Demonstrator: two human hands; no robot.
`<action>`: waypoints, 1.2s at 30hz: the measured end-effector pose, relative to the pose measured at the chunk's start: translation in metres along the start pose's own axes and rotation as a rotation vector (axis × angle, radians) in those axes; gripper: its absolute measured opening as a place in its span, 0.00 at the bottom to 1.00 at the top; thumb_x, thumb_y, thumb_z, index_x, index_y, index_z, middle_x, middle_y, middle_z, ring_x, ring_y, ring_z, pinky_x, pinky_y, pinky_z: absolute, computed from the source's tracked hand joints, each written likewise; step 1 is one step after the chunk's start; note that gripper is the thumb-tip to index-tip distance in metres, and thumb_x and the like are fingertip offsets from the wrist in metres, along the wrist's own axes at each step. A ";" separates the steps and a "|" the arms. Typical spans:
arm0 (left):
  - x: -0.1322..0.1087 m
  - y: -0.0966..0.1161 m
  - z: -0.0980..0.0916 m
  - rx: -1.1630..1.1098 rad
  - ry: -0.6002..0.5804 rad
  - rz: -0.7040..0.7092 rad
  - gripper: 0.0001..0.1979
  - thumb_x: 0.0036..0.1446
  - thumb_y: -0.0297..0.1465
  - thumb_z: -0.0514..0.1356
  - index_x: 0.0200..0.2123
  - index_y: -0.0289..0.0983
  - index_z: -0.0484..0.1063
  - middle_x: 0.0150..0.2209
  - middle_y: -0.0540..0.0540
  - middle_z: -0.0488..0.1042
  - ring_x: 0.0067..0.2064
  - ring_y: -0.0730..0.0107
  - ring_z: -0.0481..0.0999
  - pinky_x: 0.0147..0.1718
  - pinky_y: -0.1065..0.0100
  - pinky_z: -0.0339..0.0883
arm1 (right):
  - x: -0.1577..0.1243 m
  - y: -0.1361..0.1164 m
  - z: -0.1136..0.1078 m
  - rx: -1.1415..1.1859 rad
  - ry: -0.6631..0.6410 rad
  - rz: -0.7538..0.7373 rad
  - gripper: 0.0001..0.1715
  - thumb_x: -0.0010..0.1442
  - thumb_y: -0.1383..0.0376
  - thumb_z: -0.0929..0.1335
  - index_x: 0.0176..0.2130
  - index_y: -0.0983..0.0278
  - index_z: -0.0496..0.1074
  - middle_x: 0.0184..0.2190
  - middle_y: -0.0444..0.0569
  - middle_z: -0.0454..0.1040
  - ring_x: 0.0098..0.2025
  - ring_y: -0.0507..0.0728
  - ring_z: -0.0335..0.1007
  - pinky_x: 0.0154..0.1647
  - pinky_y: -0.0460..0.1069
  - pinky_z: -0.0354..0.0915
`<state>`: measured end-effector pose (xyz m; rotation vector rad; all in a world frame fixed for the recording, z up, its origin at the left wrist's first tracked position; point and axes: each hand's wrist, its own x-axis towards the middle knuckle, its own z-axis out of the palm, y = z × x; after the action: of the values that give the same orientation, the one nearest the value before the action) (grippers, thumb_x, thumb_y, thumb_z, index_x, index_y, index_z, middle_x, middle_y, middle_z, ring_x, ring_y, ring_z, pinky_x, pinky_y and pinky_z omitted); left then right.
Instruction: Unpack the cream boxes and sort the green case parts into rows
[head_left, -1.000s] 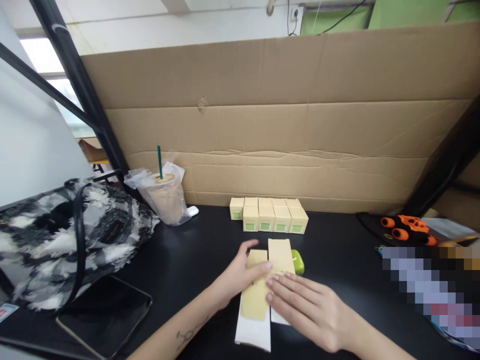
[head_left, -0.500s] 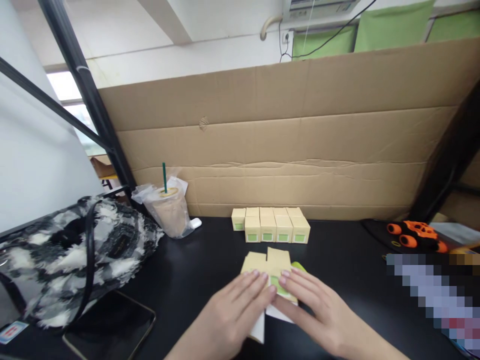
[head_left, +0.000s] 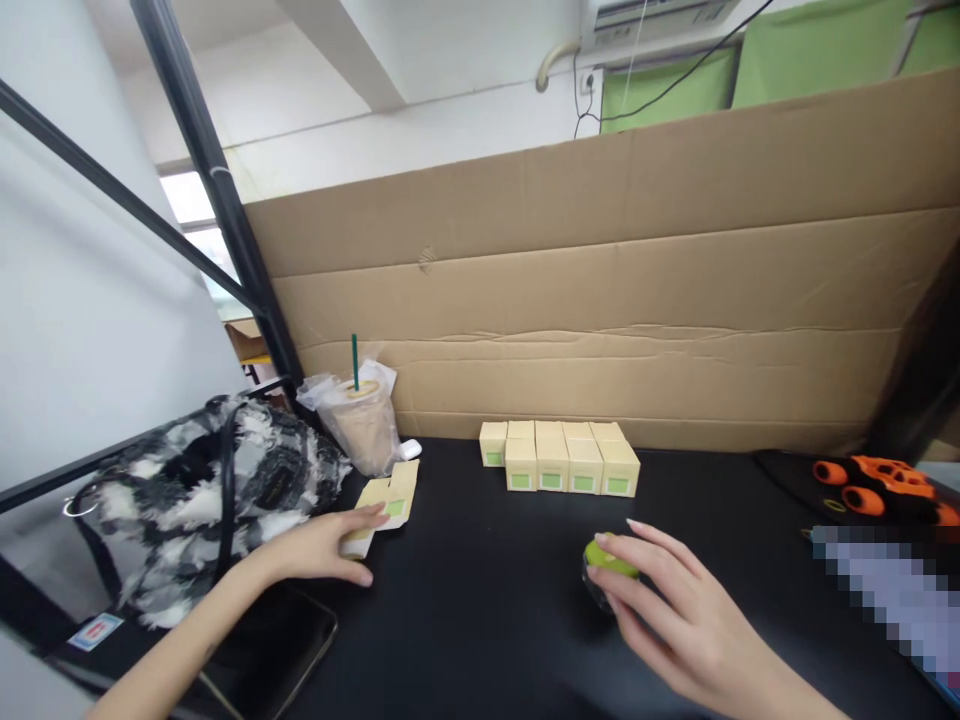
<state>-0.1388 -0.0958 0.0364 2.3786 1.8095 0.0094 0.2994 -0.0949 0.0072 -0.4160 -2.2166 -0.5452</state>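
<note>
At the left, my left hand has its fingers stretched out and its thumb apart. Its fingertips rest on a flattened cream carton with a green label, lying on the black table. My right hand curls its fingers about a small round container with a lime-green top and a darker, shiny lower part; the fingers cover much of it. Farther back stand several small cream boxes with green labels, packed side by side.
A bagged drink cup with a green straw stands back left by a small white case. Left are a shaggy black-and-white bag and a phone. An orange toy car lies right. Cardboard walls the back.
My left hand has moved left with the flattened carton, away from the middle. My right hand has let go of the carton and closed about the green-topped container. The view has shifted slightly.
</note>
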 end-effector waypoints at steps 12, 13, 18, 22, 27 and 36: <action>0.016 0.010 0.009 0.064 0.196 -0.144 0.17 0.51 0.44 0.56 0.34 0.36 0.68 0.34 0.42 0.71 0.36 0.56 0.73 0.36 0.61 0.67 | -0.005 0.017 -0.004 0.047 -0.041 0.074 0.12 0.59 0.74 0.63 0.41 0.64 0.71 0.39 0.53 0.76 0.44 0.58 0.73 0.51 0.59 0.66; 0.017 0.010 0.006 0.056 0.220 -0.147 0.18 0.52 0.46 0.54 0.33 0.36 0.68 0.35 0.43 0.70 0.36 0.57 0.73 0.37 0.61 0.66 | -0.006 0.021 -0.006 0.084 -0.067 0.125 0.12 0.59 0.73 0.63 0.41 0.63 0.71 0.40 0.52 0.75 0.44 0.58 0.73 0.50 0.59 0.67; 0.030 0.015 -0.008 0.017 0.390 -0.150 0.21 0.58 0.45 0.44 0.27 0.37 0.67 0.32 0.42 0.65 0.41 0.51 0.69 0.46 0.50 0.61 | -0.006 0.034 -0.011 0.265 -0.267 0.369 0.11 0.62 0.68 0.63 0.45 0.59 0.69 0.44 0.51 0.73 0.45 0.58 0.72 0.44 0.54 0.71; 0.044 0.056 -0.006 -0.057 0.500 -0.090 0.19 0.60 0.43 0.44 0.34 0.35 0.67 0.36 0.39 0.66 0.44 0.49 0.67 0.48 0.45 0.59 | -0.011 0.035 -0.006 0.476 -0.393 0.527 0.29 0.57 0.60 0.69 0.57 0.60 0.61 0.53 0.54 0.69 0.53 0.60 0.68 0.52 0.55 0.66; 0.054 0.153 0.031 -0.386 0.300 0.237 0.27 0.54 0.46 0.59 0.52 0.38 0.59 0.49 0.41 0.68 0.50 0.60 0.70 0.49 0.58 0.66 | -0.014 0.026 0.003 0.608 -0.421 0.614 0.26 0.53 0.63 0.71 0.51 0.58 0.64 0.47 0.48 0.72 0.47 0.58 0.72 0.49 0.52 0.68; 0.074 0.212 0.079 -0.775 0.113 0.315 0.36 0.42 0.36 0.69 0.52 0.36 0.56 0.47 0.39 0.66 0.50 0.56 0.68 0.51 0.53 0.63 | -0.011 0.003 0.024 0.846 -0.270 0.832 0.24 0.51 0.62 0.73 0.46 0.60 0.64 0.41 0.48 0.73 0.43 0.58 0.72 0.45 0.54 0.69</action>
<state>0.0923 -0.0888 -0.0214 2.0550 1.1282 0.7443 0.2924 -0.0814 -0.0148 -0.8892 -2.0324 0.8948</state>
